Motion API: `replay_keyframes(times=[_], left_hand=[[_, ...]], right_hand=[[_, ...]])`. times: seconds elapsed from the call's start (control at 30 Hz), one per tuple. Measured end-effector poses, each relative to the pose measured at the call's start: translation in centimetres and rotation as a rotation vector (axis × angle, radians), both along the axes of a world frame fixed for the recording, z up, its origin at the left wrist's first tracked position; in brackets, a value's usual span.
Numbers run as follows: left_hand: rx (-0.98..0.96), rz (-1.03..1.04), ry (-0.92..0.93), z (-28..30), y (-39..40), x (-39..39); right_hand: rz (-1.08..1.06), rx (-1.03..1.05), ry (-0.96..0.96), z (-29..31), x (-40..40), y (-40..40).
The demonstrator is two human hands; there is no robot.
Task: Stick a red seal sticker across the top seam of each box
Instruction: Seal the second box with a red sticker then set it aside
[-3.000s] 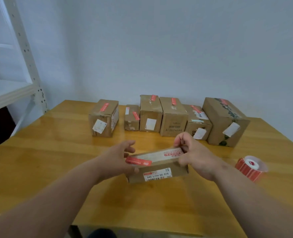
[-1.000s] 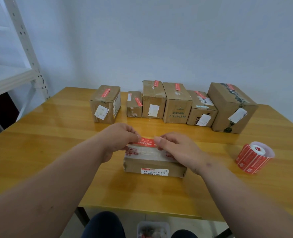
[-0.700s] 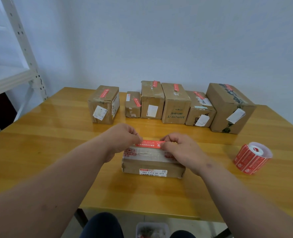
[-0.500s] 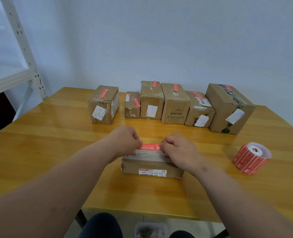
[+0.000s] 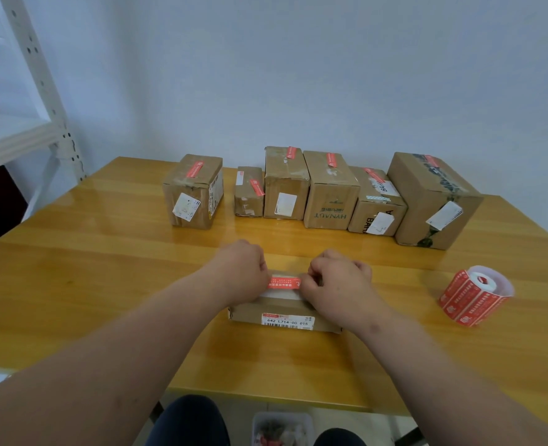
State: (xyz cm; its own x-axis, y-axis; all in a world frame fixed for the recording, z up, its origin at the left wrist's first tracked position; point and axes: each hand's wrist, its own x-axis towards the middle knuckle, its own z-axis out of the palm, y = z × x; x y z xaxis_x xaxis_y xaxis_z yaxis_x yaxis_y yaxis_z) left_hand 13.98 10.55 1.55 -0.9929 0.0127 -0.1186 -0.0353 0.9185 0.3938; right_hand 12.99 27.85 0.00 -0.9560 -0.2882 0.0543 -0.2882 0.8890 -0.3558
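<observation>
Left hand (image 5: 240, 272): fingers curled, pinching the left end of the red seal sticker (image 5: 284, 282).
Right hand (image 5: 338, 281): fingers curled, pinching the sticker's right end.
Sticker: stretched level between the two hands, right over the top of the flat box (image 5: 285, 313); whether it touches the box yet I cannot tell.
Flat box: lies on the desk (image 5: 105, 268) near the front edge, white barcode label (image 5: 287, 320) facing the person.
Sticker roll (image 5: 475, 296): on its side, well to the right of the box.
Back row: six boxes (image 5: 330, 191) across the far side of the desk, each with a red sticker on top.
Shelf rack (image 5: 25, 91): white, at left.
</observation>
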Motion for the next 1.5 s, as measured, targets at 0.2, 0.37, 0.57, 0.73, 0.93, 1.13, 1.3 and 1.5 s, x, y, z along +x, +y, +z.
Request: replay_keyframes(times=[0.2,0.37,0.57,0.73,0.93,1.13,1.3,1.5], left_hand=[[0.074,0.016,-0.046,0.03,-0.04,0.03],[0.085,0.026,-0.066,0.06,-0.08,-0.01],[0.128,0.043,-0.092,0.02,-0.22,-0.06],[0.187,0.071,-0.119,0.13,-0.32,-0.30],[0.186,0.068,-0.143,0.42,-0.10,-0.69],[0.137,0.064,-0.163,0.11,0.25,-0.84],[0.142,0.064,-0.155,-0.07,0.09,-0.88],[0.167,0.079,-0.157,-0.30,0.00,-0.90]], right_hand=[[0.006,-0.018,0.006,-0.38,-0.25,0.16],[0.018,-0.014,0.009,-0.43,-0.29,0.11],[0.020,-0.016,0.002,-0.47,-0.36,0.05],[0.006,-0.030,-0.024,-0.52,-0.75,0.19],[0.003,-0.013,-0.039,-0.47,-0.69,0.16],[0.042,0.035,-0.023,-0.31,-0.46,0.34],[0.053,0.025,-0.022,-0.47,-0.51,0.40],[0.057,0.013,-0.021,-0.67,-0.43,0.43]])
